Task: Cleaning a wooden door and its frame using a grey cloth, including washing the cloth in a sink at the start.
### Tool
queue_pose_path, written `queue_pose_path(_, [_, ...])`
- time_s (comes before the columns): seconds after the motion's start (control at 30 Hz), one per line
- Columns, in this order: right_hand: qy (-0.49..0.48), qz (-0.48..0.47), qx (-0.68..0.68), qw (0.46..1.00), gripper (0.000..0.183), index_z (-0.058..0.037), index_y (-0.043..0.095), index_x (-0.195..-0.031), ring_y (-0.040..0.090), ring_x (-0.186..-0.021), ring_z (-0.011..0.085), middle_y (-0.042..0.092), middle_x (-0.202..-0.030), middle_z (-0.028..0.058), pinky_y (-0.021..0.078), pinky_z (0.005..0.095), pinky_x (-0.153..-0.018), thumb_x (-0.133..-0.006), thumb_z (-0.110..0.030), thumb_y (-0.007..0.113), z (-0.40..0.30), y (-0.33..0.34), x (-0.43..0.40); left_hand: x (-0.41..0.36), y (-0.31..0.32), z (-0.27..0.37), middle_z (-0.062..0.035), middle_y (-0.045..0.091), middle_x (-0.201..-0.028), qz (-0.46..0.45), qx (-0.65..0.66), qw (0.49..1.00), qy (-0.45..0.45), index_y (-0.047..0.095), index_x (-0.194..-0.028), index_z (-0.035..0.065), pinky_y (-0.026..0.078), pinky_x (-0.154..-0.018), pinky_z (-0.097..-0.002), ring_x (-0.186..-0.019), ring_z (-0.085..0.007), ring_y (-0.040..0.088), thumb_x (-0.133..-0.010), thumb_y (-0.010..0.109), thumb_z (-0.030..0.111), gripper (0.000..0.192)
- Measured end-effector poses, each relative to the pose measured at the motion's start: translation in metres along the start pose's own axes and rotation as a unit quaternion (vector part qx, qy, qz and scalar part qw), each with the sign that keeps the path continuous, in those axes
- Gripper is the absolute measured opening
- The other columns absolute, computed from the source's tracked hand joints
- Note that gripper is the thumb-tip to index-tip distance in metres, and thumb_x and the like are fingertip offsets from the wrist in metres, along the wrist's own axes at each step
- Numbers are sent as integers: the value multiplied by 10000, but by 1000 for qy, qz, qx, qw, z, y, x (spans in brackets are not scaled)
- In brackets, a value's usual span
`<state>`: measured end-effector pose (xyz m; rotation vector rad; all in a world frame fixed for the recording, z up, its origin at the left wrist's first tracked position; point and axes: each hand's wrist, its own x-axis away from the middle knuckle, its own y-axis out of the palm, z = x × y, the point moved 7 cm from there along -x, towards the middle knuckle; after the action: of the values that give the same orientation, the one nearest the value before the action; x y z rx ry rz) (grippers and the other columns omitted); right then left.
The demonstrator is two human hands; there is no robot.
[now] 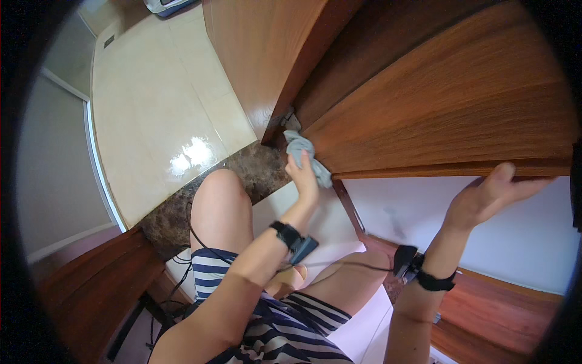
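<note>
My left hand (302, 176) holds a crumpled grey-blue cloth (301, 148) low by the foot of a brown wooden door frame (284, 98). The cloth lies against the corner where the frame meets a wooden door (436, 104). Beneath that hand is a dark marble threshold (266, 168). Farther right, my right hand (486, 200) is raised at the edge of the door, thumb and fingers apart, with nothing visible in it. Whether it touches the door edge is unclear.
Glossy cream floor tiles (154, 104) stretch beyond the threshold, beside a glass partition (59, 150). Black cables (182, 273) run near my left leg and join the wrist-worn devices (303, 249). Reddish wood (100, 282) stands at lower left, and a white wall (514, 245) at right.
</note>
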<state>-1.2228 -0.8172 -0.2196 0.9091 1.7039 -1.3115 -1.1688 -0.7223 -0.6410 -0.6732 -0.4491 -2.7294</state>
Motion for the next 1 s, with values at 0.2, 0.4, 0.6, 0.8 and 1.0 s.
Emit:
queue_pose_path(0.2, [-18,96,-13,995,785,41,40,-1410,151,-1336,282,94,-1462,212,96,391,-1108,-915,-375,487,-20,5,-20,45,4,51,-172,291,-1221,-49,-63,964,253,300,-1379,111,213,-1022,-399,-1152,-304,306,-873,536,216,568])
queue_pose_path(0.4, [18,121,-58,991,868,132,25,-1371,252,-1288,274,166,-1419,271,159,375,-1093,-906,-428,497,-16,16,-15,-89,-52,-126,-235,309,-1274,33,-192,981,10,273,-1396,114,301,-991,-407,-1140,-378,373,-905,473,255,549])
queue_pose_path(0.6, [43,150,-29,987,875,149,22,-1361,250,-1289,275,165,-1413,282,162,361,-1091,-903,-416,508,-5,10,-10,-125,-53,-155,-191,357,-1325,1,-140,967,-212,350,-1331,17,438,-835,-467,-1119,-335,457,-917,429,348,536])
queue_pose_path(0.8, [-6,106,48,993,791,85,48,-1388,223,-1309,294,155,-1430,242,162,381,-1096,-914,-348,510,-13,-1,-11,-54,-5,33,-185,464,-964,-20,-128,985,116,577,-1015,-1,370,-855,-380,-930,-324,468,-878,527,305,338])
queue_pose_path(1.0, [31,102,-54,993,764,40,42,-1400,221,-1315,304,149,-1430,228,205,386,-1096,-919,-339,498,-5,9,-12,19,14,163,-142,454,-1019,-76,-71,922,373,549,-1087,-6,366,-887,-347,-969,-285,464,-865,573,183,292])
